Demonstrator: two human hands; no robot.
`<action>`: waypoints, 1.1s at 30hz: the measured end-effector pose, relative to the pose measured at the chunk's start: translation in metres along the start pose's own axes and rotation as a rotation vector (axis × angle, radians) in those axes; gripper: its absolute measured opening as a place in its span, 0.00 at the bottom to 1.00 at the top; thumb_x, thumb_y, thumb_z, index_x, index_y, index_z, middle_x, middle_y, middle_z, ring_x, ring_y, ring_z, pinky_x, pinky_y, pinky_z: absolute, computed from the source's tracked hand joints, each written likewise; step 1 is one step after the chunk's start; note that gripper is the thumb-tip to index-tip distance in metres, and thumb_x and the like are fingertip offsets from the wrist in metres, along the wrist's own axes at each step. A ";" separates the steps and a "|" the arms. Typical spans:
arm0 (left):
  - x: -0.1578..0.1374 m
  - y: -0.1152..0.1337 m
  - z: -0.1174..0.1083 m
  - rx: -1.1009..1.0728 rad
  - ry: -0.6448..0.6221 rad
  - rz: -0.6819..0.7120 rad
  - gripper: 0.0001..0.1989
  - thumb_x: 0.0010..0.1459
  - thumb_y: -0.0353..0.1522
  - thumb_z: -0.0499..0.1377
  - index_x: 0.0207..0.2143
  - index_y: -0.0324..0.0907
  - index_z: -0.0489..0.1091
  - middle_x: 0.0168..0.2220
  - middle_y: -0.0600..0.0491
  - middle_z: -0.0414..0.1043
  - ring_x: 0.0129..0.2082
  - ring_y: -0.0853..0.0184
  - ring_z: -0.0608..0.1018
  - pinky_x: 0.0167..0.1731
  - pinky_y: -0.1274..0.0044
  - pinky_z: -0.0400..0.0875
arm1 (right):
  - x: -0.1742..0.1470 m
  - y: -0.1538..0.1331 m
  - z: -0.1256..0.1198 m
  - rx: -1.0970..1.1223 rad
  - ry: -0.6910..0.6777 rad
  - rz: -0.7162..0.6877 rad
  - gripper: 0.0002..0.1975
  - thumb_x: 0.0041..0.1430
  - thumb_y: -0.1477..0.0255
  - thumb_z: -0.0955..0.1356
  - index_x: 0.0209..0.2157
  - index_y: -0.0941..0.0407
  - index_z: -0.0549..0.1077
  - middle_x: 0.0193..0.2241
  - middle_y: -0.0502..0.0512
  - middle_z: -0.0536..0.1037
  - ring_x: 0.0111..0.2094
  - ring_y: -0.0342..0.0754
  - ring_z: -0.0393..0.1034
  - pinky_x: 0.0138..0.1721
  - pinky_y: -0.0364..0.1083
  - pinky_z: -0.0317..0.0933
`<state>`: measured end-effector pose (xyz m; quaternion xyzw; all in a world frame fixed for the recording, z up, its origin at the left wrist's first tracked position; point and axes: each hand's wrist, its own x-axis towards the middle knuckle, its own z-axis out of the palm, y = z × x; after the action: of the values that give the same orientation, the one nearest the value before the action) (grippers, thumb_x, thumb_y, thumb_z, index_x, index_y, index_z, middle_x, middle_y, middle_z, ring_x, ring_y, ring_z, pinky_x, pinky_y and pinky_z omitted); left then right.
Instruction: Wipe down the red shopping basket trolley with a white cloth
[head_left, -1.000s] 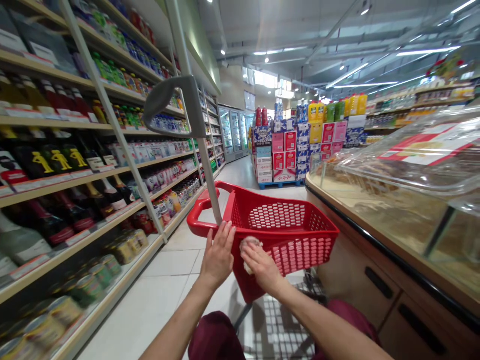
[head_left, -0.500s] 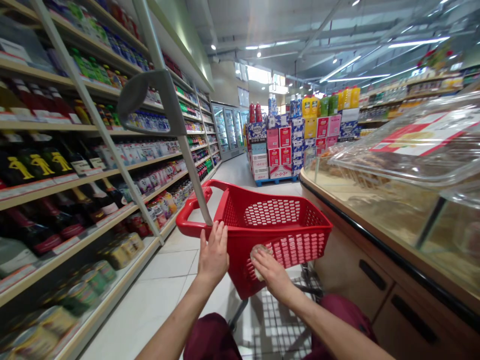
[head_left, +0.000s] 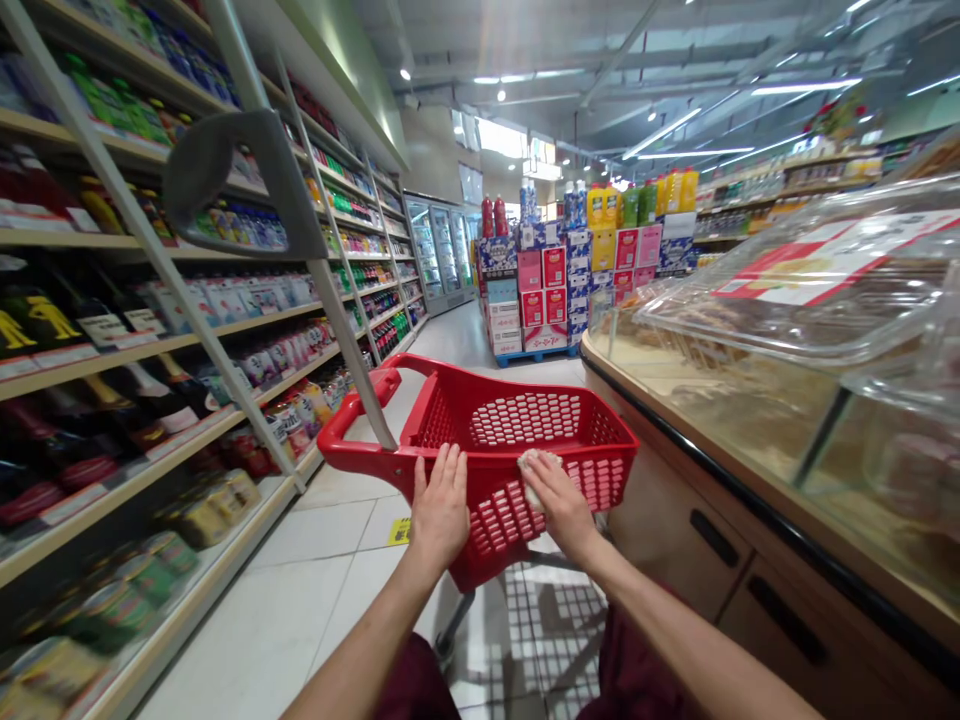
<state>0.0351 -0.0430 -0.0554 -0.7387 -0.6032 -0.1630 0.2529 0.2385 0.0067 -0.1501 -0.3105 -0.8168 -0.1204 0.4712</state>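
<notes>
Red basket (head_left: 491, 461) runs lengthwise left-to-right ahead, left hand (head_left: 441, 510)'s just flat on its near side, gripping nothing, right hand (head_left: 556, 492)'s cupping a pale cloth (head_left: 531, 495) farther right.

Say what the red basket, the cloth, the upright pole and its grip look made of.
Basket: likely molded plastic, smooth, semi-gloss; even red color, rounded rim, punched-looking holes.
Cloth: soft fabric, matte, bunched under the right hand; fiber unclear.
Pole: probably metal, silver-gray with a dull sheen.
Grip: probably plastic, dark gray, satin, rounded edges; rubber possible.
</notes>
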 end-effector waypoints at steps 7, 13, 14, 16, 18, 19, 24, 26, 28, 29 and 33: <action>0.004 0.003 -0.001 -0.002 -0.002 0.006 0.30 0.44 0.24 0.46 0.53 0.32 0.55 0.57 0.43 0.54 0.58 0.60 0.54 0.57 0.60 0.38 | -0.020 0.019 -0.009 -0.013 -0.071 -0.043 0.22 0.55 0.83 0.57 0.52 0.57 0.62 0.50 0.60 0.67 0.56 0.49 0.51 0.51 0.54 0.58; 0.008 0.018 0.009 0.015 -0.058 0.017 0.29 0.46 0.25 0.46 0.54 0.32 0.54 0.58 0.44 0.52 0.59 0.60 0.53 0.57 0.60 0.39 | -0.017 0.035 -0.015 -0.091 -0.026 -0.031 0.21 0.57 0.83 0.55 0.50 0.58 0.65 0.48 0.61 0.69 0.56 0.49 0.52 0.50 0.54 0.59; 0.009 0.019 0.010 0.022 -0.068 0.011 0.29 0.46 0.26 0.46 0.54 0.32 0.54 0.57 0.45 0.53 0.59 0.60 0.53 0.57 0.60 0.40 | -0.021 0.037 -0.015 -0.095 -0.051 -0.051 0.20 0.57 0.83 0.56 0.49 0.58 0.65 0.47 0.61 0.70 0.55 0.49 0.53 0.49 0.53 0.60; 0.009 0.020 0.012 0.041 -0.074 0.009 0.29 0.46 0.26 0.46 0.55 0.34 0.54 0.58 0.47 0.53 0.59 0.61 0.52 0.57 0.61 0.39 | -0.025 0.040 -0.017 -0.096 -0.087 -0.055 0.20 0.57 0.82 0.57 0.50 0.57 0.65 0.47 0.60 0.70 0.55 0.49 0.54 0.49 0.52 0.60; 0.009 0.020 0.013 0.063 -0.065 0.000 0.29 0.47 0.27 0.46 0.55 0.35 0.54 0.58 0.47 0.52 0.59 0.61 0.52 0.57 0.61 0.38 | -0.022 0.043 -0.020 -0.103 -0.071 -0.008 0.21 0.57 0.81 0.57 0.52 0.57 0.63 0.50 0.60 0.67 0.56 0.49 0.50 0.52 0.53 0.57; 0.009 0.021 0.013 0.070 -0.060 -0.006 0.29 0.47 0.27 0.46 0.55 0.34 0.54 0.58 0.46 0.52 0.59 0.61 0.52 0.57 0.61 0.38 | -0.019 0.045 -0.021 -0.111 -0.049 0.019 0.21 0.57 0.81 0.57 0.52 0.58 0.62 0.51 0.60 0.65 0.57 0.49 0.49 0.53 0.54 0.55; 0.008 0.026 0.016 0.057 -0.076 -0.003 0.30 0.46 0.27 0.46 0.55 0.34 0.53 0.58 0.47 0.51 0.59 0.62 0.52 0.57 0.61 0.40 | -0.023 0.053 -0.024 -0.139 -0.037 -0.003 0.21 0.57 0.82 0.57 0.51 0.57 0.64 0.48 0.60 0.69 0.56 0.49 0.53 0.51 0.53 0.58; 0.008 0.027 0.018 0.059 -0.073 0.003 0.30 0.45 0.27 0.46 0.55 0.34 0.54 0.58 0.47 0.51 0.59 0.62 0.51 0.57 0.61 0.39 | -0.030 0.057 -0.026 -0.132 -0.084 -0.019 0.22 0.56 0.83 0.57 0.51 0.56 0.64 0.48 0.59 0.70 0.55 0.48 0.54 0.50 0.52 0.60; 0.008 0.027 0.018 0.060 -0.057 0.005 0.30 0.46 0.27 0.46 0.55 0.34 0.54 0.58 0.47 0.51 0.59 0.62 0.51 0.57 0.61 0.39 | -0.032 0.062 -0.031 -0.125 -0.085 0.010 0.23 0.55 0.83 0.57 0.52 0.56 0.63 0.50 0.59 0.67 0.56 0.49 0.51 0.52 0.53 0.57; 0.008 0.027 0.018 0.056 -0.049 -0.001 0.30 0.46 0.27 0.46 0.55 0.34 0.54 0.58 0.47 0.51 0.59 0.61 0.51 0.57 0.60 0.39 | -0.032 0.065 -0.034 -0.126 -0.068 0.037 0.23 0.55 0.83 0.57 0.53 0.56 0.62 0.51 0.58 0.65 0.57 0.49 0.49 0.53 0.54 0.55; 0.008 0.028 0.017 0.030 -0.046 -0.026 0.30 0.45 0.27 0.46 0.54 0.32 0.54 0.58 0.46 0.51 0.58 0.61 0.53 0.56 0.59 0.39 | -0.038 0.076 -0.039 -0.154 -0.047 0.099 0.24 0.54 0.83 0.58 0.52 0.55 0.62 0.52 0.58 0.65 0.57 0.49 0.50 0.53 0.55 0.55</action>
<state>0.0629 -0.0312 -0.0697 -0.7303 -0.6209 -0.1405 0.2478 0.3271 0.0320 -0.1691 -0.3882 -0.7996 -0.1521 0.4322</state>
